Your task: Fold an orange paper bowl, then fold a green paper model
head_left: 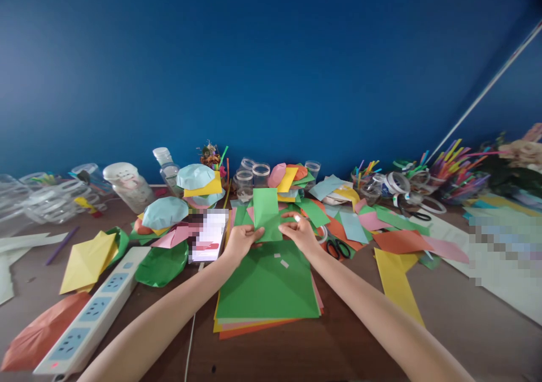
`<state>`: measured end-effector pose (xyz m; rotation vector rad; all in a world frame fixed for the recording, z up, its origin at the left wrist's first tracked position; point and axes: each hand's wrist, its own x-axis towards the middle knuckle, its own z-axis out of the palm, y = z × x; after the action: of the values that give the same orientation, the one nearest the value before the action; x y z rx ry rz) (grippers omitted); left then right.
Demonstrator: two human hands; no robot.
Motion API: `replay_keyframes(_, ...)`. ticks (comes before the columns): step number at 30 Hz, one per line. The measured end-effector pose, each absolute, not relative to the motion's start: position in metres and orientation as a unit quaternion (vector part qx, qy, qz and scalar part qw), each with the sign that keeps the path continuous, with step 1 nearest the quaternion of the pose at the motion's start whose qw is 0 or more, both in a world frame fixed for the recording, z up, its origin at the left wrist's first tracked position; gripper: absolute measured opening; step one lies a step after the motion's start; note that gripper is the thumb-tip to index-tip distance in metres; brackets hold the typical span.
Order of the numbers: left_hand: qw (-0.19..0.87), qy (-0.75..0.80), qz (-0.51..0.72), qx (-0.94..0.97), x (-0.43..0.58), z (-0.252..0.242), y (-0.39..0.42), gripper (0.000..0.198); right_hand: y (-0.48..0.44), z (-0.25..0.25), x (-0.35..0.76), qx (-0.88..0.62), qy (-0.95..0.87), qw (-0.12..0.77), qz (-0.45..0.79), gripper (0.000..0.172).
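Observation:
A narrow piece of green paper [266, 206] stands up in front of me, with a fold or seam across its lower part. My left hand [244, 242] pinches its lower left corner, thumb on the near face. At the right edge, my right hand [300, 232] has its fingers curled and their tips against the paper. A small white bit, perhaps tape, shows on one of its fingers. Below both hands lies a stack of coloured sheets, topped by a large green sheet [266, 289]. Two small white pieces [284, 263] rest on that sheet.
Left of the stack are a phone [210, 235], a white power strip [93, 308] and a green paper shape [163, 264]. Black scissors [337, 249] lie right among paper scraps. Clear cups [261, 174], a jar [127, 185] and colourful sticks [457, 165] line the blue wall.

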<state>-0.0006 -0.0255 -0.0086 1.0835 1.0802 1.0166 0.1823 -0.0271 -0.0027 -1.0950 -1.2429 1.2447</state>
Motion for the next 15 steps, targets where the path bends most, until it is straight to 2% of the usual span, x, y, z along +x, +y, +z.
replay_keyframes(8,0.621,0.449,0.328,0.553,0.0049,-0.0072,-0.0354,0.036,-0.019,-0.0045,0.1901,-0.483,-0.483,0.558,0.471,0.04)
replay_keyframes(15,0.535,0.451,0.421,0.577,0.0016,-0.0076,-0.0314,0.035,-0.0285,-0.0012,0.1849,-0.466,-0.548,0.553,0.421,0.032)
